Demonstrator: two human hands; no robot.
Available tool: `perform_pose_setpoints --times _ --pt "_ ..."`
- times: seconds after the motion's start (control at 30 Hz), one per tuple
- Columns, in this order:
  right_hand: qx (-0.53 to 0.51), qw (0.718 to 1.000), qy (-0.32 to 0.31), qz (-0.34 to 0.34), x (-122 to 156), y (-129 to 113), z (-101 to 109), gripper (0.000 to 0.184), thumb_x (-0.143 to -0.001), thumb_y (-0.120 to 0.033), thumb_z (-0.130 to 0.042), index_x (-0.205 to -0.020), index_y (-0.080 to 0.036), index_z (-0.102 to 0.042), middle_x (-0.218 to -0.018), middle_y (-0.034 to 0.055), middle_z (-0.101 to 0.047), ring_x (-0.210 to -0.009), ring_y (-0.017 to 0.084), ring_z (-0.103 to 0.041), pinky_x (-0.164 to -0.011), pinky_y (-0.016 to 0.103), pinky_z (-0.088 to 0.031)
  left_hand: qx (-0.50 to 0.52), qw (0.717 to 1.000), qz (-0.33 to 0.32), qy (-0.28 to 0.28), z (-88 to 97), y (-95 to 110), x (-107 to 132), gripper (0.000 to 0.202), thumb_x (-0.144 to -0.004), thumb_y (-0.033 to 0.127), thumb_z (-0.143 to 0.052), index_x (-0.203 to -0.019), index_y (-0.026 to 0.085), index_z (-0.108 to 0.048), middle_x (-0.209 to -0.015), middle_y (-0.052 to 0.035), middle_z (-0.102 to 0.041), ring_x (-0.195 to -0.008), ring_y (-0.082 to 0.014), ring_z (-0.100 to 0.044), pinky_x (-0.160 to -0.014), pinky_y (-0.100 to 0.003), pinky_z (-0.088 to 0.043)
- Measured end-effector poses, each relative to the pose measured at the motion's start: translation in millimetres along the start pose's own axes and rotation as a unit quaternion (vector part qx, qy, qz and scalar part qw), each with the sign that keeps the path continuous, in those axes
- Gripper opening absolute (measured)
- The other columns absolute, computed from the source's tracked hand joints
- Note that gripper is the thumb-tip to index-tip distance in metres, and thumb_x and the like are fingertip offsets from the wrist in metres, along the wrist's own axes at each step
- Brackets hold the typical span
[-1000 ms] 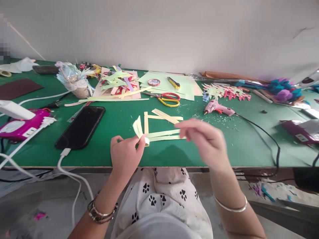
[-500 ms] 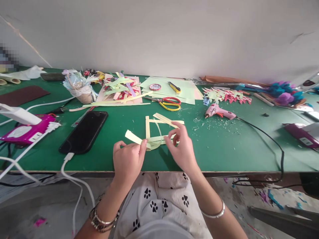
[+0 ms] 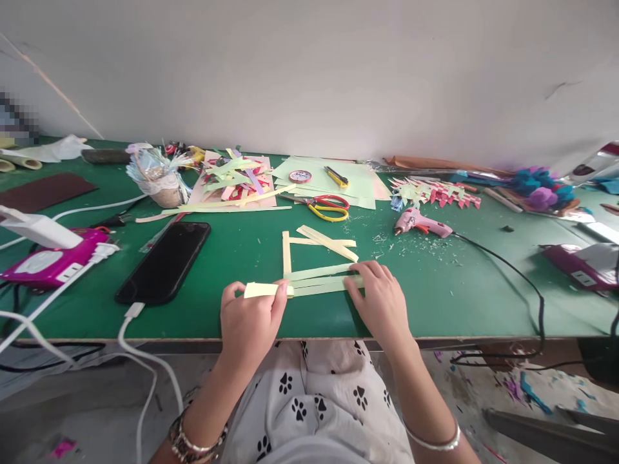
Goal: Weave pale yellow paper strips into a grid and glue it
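So those pale green strips (image 3: 319, 288) are near the counter's (image 3: 459, 303) 6 o'clock edge, left hand (image 3: 251, 316) pinching one end, right hand (image 3: 380, 296) touching the other, can't tell if gripping. Scissors (image 3: 311, 206) at their 12, glue gun (image 3: 420, 222) at 2.

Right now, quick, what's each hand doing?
Left hand: closed, pinching the strips.
Right hand: touching the strips; can't tell if it's gripping.
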State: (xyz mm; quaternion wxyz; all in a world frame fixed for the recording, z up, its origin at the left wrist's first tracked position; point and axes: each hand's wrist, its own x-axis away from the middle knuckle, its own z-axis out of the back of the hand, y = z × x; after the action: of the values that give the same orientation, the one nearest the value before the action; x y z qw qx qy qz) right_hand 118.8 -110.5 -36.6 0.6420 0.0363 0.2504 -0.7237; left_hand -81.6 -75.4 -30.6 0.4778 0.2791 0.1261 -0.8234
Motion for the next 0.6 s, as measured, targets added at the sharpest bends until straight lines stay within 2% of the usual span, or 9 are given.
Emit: perform_pose_setpoints --times 0.1,0.23,0.43,0.5,0.6 --pt "0.037 0.999 -0.019 -0.015 -1.2 4.4 -6.5 0.031 -0.084 -0.029 -0.047 -0.111 -0.015 -0.050 -0.101 0.0131 -0.059 -0.095 0.028 -0.052 -0.075 0.040 -0.044 -0.003 1.000 -0.001 0.000 -0.9 -1.0 -1.2 0.039 -0.090 0.026 -0.039 -0.073 0.020 -0.074 -0.035 0.0012 -0.053 -0.033 -0.0130 -0.040 -0.064 -0.031 -0.032" --pt "-0.007 0.998 -0.054 0.005 -4.0 8.0 -5.8 0.044 -0.082 -0.024 -0.047 -0.124 -0.014 -0.038 -0.101 0.0130 -0.058 -0.094 0.027 -0.055 -0.076 0.039 -0.045 0.002 1.000 -0.003 0.005 -2.0 -1.7 -3.1 0.038 -0.090 0.026 -0.040 -0.072 0.021 -0.073 -0.036 0.0013 -0.055 -0.034 -0.0132 -0.043 -0.065 -0.031 -0.032" --pt "-0.078 0.986 -0.147 -0.032 -13.7 5.5 3.4 0.039 -0.080 -0.020 -0.046 -0.119 -0.019 -0.042 -0.092 0.0070 -0.060 -0.085 0.022 -0.058 -0.069 0.032 -0.044 0.009 1.000 -0.003 0.003 -2.0 -2.4 -3.7 0.040 -0.090 0.024 -0.039 -0.068 0.021 -0.073 -0.033 0.0025 -0.050 -0.033 -0.0129 -0.041 -0.066 -0.031 -0.032" --pt "-0.077 0.986 -0.142 -0.031 -16.0 6.2 3.7 0.034 -0.080 -0.018 -0.045 -0.114 -0.019 -0.045 -0.085 0.0049 -0.061 -0.082 0.022 -0.057 -0.070 0.033 -0.042 0.013 1.000 -0.003 -0.002 -2.3 -2.9 -3.8 0.041 -0.090 0.024 -0.038 -0.068 0.021 -0.073 -0.033 0.0026 -0.051 -0.034 -0.0130 -0.042 -0.066 -0.032 -0.032" --pt "-0.058 0.993 -0.101 -0.019 -15.7 8.7 2.6 0.022 -0.082 -0.020 -0.044 -0.102 -0.020 -0.052 -0.083 0.0048 -0.061 -0.081 0.022 -0.056 -0.072 0.034 -0.040 0.016 1.000 -0.002 -0.010 -3.0 -3.7 -4.0 0.043 -0.091 0.025 -0.036 -0.069 0.021 -0.072 -0.035 0.0025 -0.052 -0.036 -0.0131 -0.044 -0.067 -0.032 -0.032"
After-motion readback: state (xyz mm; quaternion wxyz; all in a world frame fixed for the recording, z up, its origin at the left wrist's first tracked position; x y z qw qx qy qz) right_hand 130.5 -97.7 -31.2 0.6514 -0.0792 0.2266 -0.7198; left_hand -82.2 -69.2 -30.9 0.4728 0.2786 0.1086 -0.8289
